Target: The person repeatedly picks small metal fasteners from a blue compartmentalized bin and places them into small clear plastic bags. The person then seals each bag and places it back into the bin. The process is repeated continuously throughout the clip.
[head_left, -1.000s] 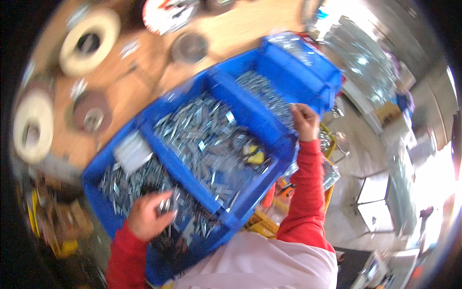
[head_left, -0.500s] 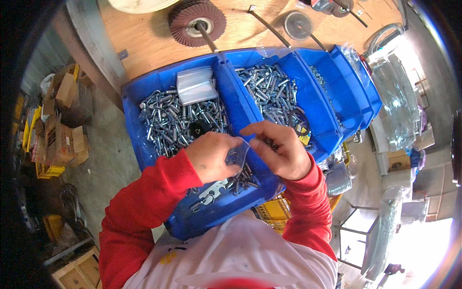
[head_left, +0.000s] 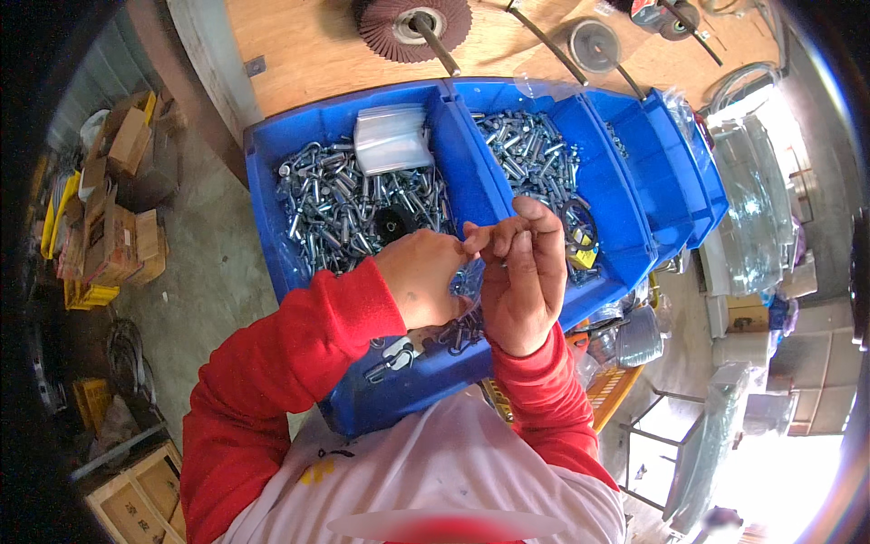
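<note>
My left hand (head_left: 421, 276) is over the front of the left blue bin (head_left: 376, 399), closed on a small clear plastic bag (head_left: 468, 279) that is mostly hidden behind the fingers. Beside it, my right hand (head_left: 524, 295) is turned palm up, its thumb pressed to the curled fingers at the bag's edge. What those fingers hold, if anything, is hidden. Loose metal bolts or pins (head_left: 331, 204) fill the bin below. On them lie a stack of clear plastic bags (head_left: 391, 140), a black round part (head_left: 393, 222) and, nearer me, a flat silvery piece (head_left: 399, 352).
More blue bins adjoin on the right; the second holds similar metal pins (head_left: 530, 150) and a yellow-labelled roll (head_left: 582, 257). Behind, rods stick out of a wooden board (head_left: 308, 45), one carrying a flap disc (head_left: 412, 27). Cardboard boxes (head_left: 113, 240) stand at left, a yellow crate (head_left: 616, 390) below right.
My right hand has turned palm up and come in closer against my left hand and the bag. The left hand still grips the bag. The view has shifted a little.
</note>
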Available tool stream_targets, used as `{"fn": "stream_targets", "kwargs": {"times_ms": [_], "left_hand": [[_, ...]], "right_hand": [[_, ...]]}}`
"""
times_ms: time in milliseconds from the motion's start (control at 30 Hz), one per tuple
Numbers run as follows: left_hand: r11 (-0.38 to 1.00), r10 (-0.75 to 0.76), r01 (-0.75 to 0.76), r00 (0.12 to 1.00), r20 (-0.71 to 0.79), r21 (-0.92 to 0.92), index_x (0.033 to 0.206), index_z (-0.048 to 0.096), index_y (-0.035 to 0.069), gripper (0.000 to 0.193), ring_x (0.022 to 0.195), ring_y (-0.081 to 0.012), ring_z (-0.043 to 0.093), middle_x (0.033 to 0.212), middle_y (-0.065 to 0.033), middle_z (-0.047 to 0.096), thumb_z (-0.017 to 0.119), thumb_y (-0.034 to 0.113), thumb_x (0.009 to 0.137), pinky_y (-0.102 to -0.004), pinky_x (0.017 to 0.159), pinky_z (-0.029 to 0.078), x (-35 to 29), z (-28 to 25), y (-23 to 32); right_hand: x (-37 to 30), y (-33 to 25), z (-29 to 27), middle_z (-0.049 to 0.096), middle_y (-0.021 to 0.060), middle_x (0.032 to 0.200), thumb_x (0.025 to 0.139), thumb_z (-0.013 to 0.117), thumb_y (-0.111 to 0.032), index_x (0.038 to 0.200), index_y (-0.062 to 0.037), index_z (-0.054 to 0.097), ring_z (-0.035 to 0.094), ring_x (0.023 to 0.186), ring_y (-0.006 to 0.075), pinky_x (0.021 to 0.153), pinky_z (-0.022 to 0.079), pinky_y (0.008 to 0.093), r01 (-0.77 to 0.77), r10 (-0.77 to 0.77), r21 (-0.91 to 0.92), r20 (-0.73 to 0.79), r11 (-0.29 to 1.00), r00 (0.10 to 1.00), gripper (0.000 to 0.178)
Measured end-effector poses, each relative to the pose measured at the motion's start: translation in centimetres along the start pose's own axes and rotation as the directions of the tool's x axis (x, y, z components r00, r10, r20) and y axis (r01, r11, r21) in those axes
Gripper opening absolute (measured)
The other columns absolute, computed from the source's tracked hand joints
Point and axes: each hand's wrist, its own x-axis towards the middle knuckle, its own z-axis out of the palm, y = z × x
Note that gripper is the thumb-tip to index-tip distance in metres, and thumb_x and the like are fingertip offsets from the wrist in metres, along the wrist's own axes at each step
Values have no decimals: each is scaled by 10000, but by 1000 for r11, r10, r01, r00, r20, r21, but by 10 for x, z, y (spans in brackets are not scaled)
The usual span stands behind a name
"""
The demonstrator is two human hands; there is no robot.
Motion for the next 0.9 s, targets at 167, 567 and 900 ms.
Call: {"fn": "stream_targets", "kwargs": {"times_ms": [167, 567, 900], "left_hand": [[994, 113, -113, 983, -143, 10, 1039, 682, -43, 447, 917, -429, 711, 940, -256, 724, 818, 231, 713, -497, 825, 579, -2, 2, -3], [999, 35, -36, 999, 16, 33, 1018, 674, 31, 392, 888, -428, 712, 954, -241, 723, 804, 217, 698, -508, 786, 587, 0, -1, -1], [996, 75, -78, 994, -78, -37, 1104, 698, 22, 432, 950, -427, 711, 998, -252, 726, 797, 201, 724, -484, 821, 577, -7, -2, -7]], "right_hand": [[-6, 11, 4, 579, 82, 961, 1087, 411, -65, 1432, 15, 414, 656, 1039, 262, 1082, 421, 457, 72, -73, -49, -11, 996, 997, 354], [-12, 10, 2, 663, 91, 1005, 1065, 444, -27, 1483, 43, 328, 652, 1183, 295, 1176, 301, 459, 84, -55, -303, 104, 949, 993, 439], [-2, -22, -23, 559, 222, 1375, 878, 605, -68, 1261, -28, 608, 449, 1412, 379, 1206, 228, 576, 152, 123, -650, 357, 744, 926, 384]]}}
